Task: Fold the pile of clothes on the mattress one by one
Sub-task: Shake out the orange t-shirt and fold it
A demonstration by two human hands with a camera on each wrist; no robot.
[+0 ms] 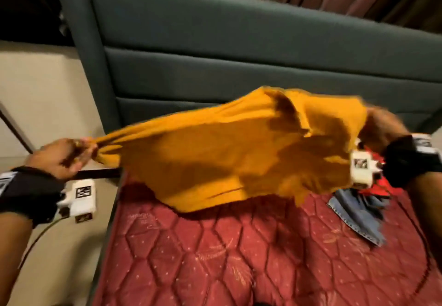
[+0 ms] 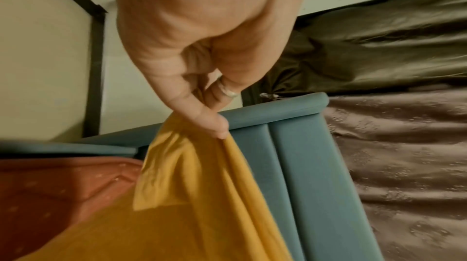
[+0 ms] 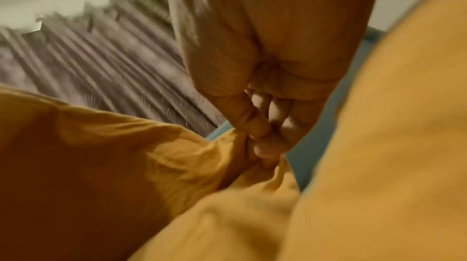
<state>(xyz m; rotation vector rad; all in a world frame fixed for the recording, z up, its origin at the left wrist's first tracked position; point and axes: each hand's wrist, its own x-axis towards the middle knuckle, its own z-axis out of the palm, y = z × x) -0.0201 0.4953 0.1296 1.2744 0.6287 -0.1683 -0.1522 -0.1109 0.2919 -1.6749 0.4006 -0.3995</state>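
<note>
One mustard shirt [image 1: 227, 152] hung stretched above the red mattress [image 1: 215, 246], pinched by left hand [image 1: 62, 159] and right hand [image 1: 382, 128] fingers; two garments, denim [image 1: 354, 212] and red [image 1: 378, 183], lay beside it.

The mustard shirt [image 1: 227, 152] is soft matt cloth, creased. The red mattress [image 1: 239, 258] is quilted, faintly shiny fabric. The teal headboard [image 1: 239, 54] is matt woven upholstery; the curtain [image 2: 404, 155] looks satiny

L hand [image 1: 61, 158] out wide, thumb & fingers pinched on mustard shirt [image 1: 239, 152]; R hand [image 1: 382, 131] raised opposite, fingers curled into the same cloth. Both wrists strapped.
</note>
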